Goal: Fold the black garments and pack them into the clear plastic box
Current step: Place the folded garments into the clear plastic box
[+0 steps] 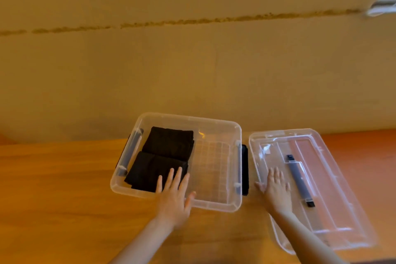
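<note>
Black folded garments, two of them, are already packed into the left half of the clear plastic box (232, 169): a far folded garment (169, 142) and a near folded garment (150, 172), laid one behind the other and touching. The right half of the box is seen bare down to its gridded floor, so room is left, yet no further loose garment is shown on the wooden desk (53, 188). By that showing the folding and packing are judged to be largely done, with the closing of the box probably remaining. The left hand (174, 195) is held flat and released, its fingers straight, reaching over the near rim so that the fingertips rest on or just above the near garment's right edge; actual contact cannot be told. The right hand (276, 186) is likewise spread and unclenched, laid upon the clear lid (342, 188), which lies just beside the box on its right with a dark carrying handle (300, 180) seen beside the fingers. Nothing is grasped by either hand.
</note>
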{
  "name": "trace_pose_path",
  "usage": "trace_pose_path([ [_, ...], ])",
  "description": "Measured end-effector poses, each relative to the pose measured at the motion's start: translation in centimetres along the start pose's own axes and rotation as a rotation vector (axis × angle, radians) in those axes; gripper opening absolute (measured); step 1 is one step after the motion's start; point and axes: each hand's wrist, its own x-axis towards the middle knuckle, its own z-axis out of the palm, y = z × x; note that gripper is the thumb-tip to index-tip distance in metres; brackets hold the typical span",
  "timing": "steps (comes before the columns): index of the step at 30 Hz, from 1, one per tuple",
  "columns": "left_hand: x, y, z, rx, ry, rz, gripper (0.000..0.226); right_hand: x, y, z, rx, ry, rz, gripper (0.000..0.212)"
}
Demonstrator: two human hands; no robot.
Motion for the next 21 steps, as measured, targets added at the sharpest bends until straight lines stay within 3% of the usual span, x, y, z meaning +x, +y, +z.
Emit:
trace_pose_path([
  [3,0.5,3.5,0.6,-0.018,-0.021,0.301,0.095,-0.9,1.2,2.1,-0.009,-0.085,0.006,0.084],
  [6,1.1,5.1,0.3,0.032,-0.114,0.418,0.093,-0.3,1.8,2.3,0.035,-0.047,0.02,0.069],
  [11,1.2,5.3,0.4,0.068,-0.141,0.438,0.092,-0.4,1.5,1.9,0.065,-0.013,0.009,0.05],
  [15,1.2,5.4,0.8,0.064,-0.12,0.41,0.079,-0.2,1.0,0.5,0.158,0.104,0.077,0.049],
  [18,1.4,5.2,1.3,0.079,-0.062,0.42,0.092,-0.2,0.8,-2.8,0.332,0.214,0.099,0.049],
  [20,1.6,5.9,0.8,0.08,0.029,0.424,0.09,-0.2,1.1,-6.1,0.422,0.237,0.141,0.045],
  [21,1.8,6.1,1.0,0.065,0.003,0.416,0.09,-0.2,1.4,-7.6,0.454,0.262,0.147,0.042],
])
